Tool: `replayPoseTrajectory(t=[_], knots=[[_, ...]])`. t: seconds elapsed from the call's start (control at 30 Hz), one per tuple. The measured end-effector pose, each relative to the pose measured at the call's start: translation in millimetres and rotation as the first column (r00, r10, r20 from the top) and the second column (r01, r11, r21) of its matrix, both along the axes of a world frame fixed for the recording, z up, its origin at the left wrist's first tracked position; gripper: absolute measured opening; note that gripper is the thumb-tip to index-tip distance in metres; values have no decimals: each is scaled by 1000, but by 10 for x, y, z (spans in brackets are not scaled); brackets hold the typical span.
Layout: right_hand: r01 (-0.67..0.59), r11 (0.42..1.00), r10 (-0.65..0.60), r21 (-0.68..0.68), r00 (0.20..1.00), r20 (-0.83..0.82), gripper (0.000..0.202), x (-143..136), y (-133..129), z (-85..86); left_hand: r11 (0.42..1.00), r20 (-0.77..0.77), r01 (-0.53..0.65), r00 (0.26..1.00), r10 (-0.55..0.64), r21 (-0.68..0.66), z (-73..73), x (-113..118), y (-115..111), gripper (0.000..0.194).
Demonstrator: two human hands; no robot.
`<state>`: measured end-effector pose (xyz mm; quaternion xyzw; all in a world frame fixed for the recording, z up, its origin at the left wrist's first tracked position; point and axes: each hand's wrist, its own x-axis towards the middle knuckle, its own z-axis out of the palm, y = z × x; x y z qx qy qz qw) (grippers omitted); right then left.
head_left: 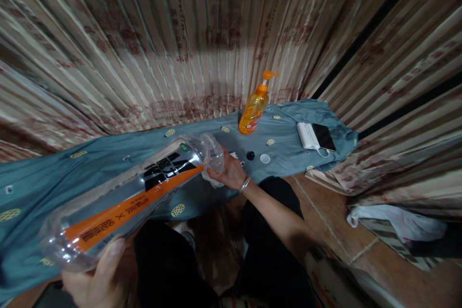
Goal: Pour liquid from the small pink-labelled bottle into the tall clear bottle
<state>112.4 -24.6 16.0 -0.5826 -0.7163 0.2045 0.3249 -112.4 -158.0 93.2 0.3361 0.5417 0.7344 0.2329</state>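
A large clear plastic bottle (119, 202) with an orange and black label lies slantwise across the view, its base at the lower left and its neck pointing right. My left hand (103, 272) is closed round the base end, thumb on top. At the neck end, my right hand (231, 171) is closed on a small clear plastic container (213, 153), whose exact shape is hard to make out. The two clear pieces overlap in view; whether they touch, I cannot tell. White crumpled paper (213, 182) shows just under my right hand. A black cap (250, 155) and a white cap (264, 158) lie right of it.
An orange pump bottle (253, 113) stands upright on the teal cloth (202, 197) near the patterned curtain (173, 48). Farther right lie a white power bank (308, 135) with a cable and a dark phone (324, 136). A whitish cloth (400, 224) rests at the lower right.
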Motion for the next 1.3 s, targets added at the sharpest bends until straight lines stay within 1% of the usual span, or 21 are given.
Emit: replayPoseTrajectory(t=[0.1,0.3,0.4,0.5,0.57,0.67,0.73,0.83,0.97,1.1,1.3], knots=[[1,1000,-1,8,1000,5,80,1,0,-8,999,62,-4,998,2,37,10,0,1,40],[-3,1000,3,-5,1000,3,78,3,-9,33,998,59,14,998,-17,54,39,21,13,40],[-1,1000,1,-10,1000,-3,77,-1,-10,37,999,60,-7,998,5,35,-3,3,0,45],[6,1000,-6,-18,1000,0,77,-5,-8,21,998,91,-66,994,67,-7,-66,-16,-28,55],[9,1000,-9,-13,1000,10,80,-6,-5,8,996,100,-79,992,81,-29,-82,-14,-40,53],[10,1000,-10,-1,1000,16,82,-3,-2,0,1000,66,-31,997,31,0,-43,11,-36,41],[9,1000,-9,4,1000,20,81,0,-2,4,1000,32,-8,999,8,13,0,30,-27,39],[9,1000,-9,5,1000,28,80,0,-3,11,1000,10,-6,1000,6,3,37,43,-21,43],[8,1000,-8,-8,1000,14,78,-5,-3,7,1000,43,-7,999,6,12,23,34,-23,50],[6,1000,-6,-11,1000,5,81,-4,-4,-4,1000,69,-6,998,4,30,15,32,-17,47],[9,1000,-9,-6,1000,0,83,-3,-5,2,999,68,5,998,-8,46,48,43,-12,45]])
